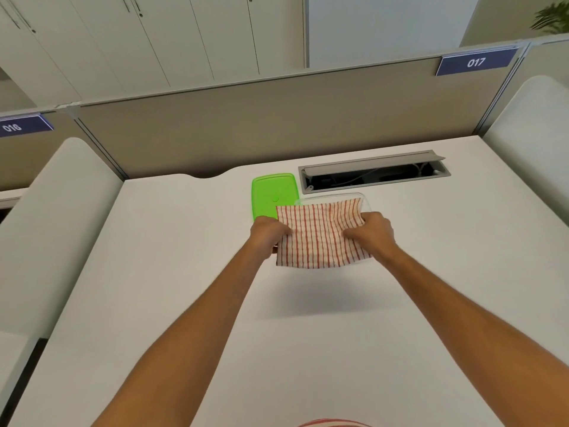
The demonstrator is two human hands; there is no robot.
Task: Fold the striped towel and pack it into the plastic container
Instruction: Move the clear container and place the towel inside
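The striped towel (318, 237), a soft cream cloth with thin red lines running across it, is folded down to a rough square and held up off the white desk top (184, 272), its shadow lying on the desk nearer the person than the clear plastic container (365, 201). It looks light and limp, the sort of thing that sags and unfolds the moment one side is let go, so I'd judge the two opposite edges the right places to hold it, with the layers pinched together. That is how it is held: the left hand (267, 235) is clenched on the towel's left edge, the right hand (371, 233) grasps its right edge, bunching the cloth there. The towel's far edge overlaps the container, hiding most of it. The flat bright green plastic lid (271, 192) lies just left of the container, partly behind the towel's corner.
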